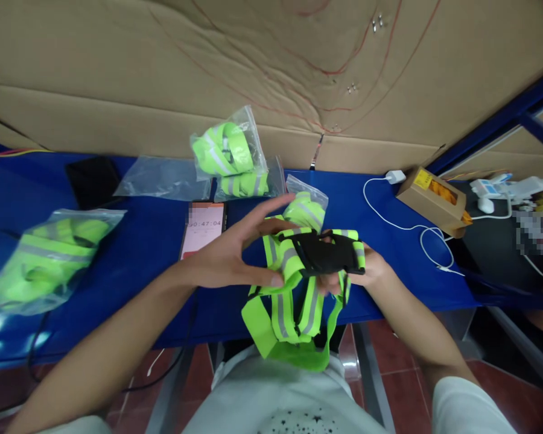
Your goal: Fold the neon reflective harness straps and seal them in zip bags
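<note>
A neon-green strap bundle (289,313) with grey reflective stripes and a black buckle (328,252) is held up over the table's front edge. My right hand (371,265) grips it from behind and the right side, its fingers partly hidden by the buckle and straps. At the bundle's left side is my left hand (239,253), thumb and fingers spread apart, the thumb touching or nearly touching a green loop. Green straps hang below both hands in loops.
Bagged green straps lie at the left (49,259), back centre (226,150) and behind the hands (305,208). An empty clear bag (163,178), a phone (203,228), a black object (93,181), a cardboard box (432,199) and a white cable (396,223) rest on the blue table (389,289).
</note>
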Demonstrator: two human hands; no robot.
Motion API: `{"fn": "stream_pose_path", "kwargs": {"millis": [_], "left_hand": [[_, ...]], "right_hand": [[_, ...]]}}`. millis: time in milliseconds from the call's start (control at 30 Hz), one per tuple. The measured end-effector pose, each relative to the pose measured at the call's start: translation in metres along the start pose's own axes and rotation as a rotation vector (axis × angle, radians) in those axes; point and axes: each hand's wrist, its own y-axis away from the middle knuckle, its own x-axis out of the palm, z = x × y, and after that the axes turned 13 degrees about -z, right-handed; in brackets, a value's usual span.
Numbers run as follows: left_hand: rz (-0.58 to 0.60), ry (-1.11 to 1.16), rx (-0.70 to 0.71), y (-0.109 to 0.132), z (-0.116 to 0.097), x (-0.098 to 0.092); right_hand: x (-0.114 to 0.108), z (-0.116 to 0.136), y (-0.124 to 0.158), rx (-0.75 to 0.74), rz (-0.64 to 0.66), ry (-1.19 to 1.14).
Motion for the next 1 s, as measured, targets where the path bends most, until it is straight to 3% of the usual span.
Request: {"fn": "stream_pose_path", "kwargs": {"millis": [100,200,300,400,533,667,833,1000], "left_hand": [[0.025,0.003,-0.022,0.002,0.002,0.006],[0.139,0.168,-0.17,0.007,0.002,0.021],[0.176,0.249,-0.288,0.01,0.002,0.034],[0.21,0.262,-0.206,0.008,0.004,0.038],[0.02,0.022,0.062,0.005,0.017,0.037],[-0.218,-0.155,0.281,0.007,0.032,0.044],[-0.339,-0.109,0.136,0.011,0.039,0.051],[-0.468,0.074,-0.129,0.009,0.037,0.054]], "right_hand": [[0.002,-0.001,0.0,-0.014,0.084,-0.057],[0.004,-0.005,-0.002,-0.016,0.033,-0.024],[0.005,-0.01,-0.001,0.007,0.004,0.026],[0.006,-0.012,0.001,-0.141,-0.087,0.217],[0.007,-0.011,-0.002,-0.443,-0.256,0.577],[0.006,-0.021,-0.011,-0.385,-0.285,0.553],[0.005,-0.043,-0.022,-0.469,-0.358,0.696],[0.008,-0.037,-0.02,-0.448,-0.354,0.795]]}}
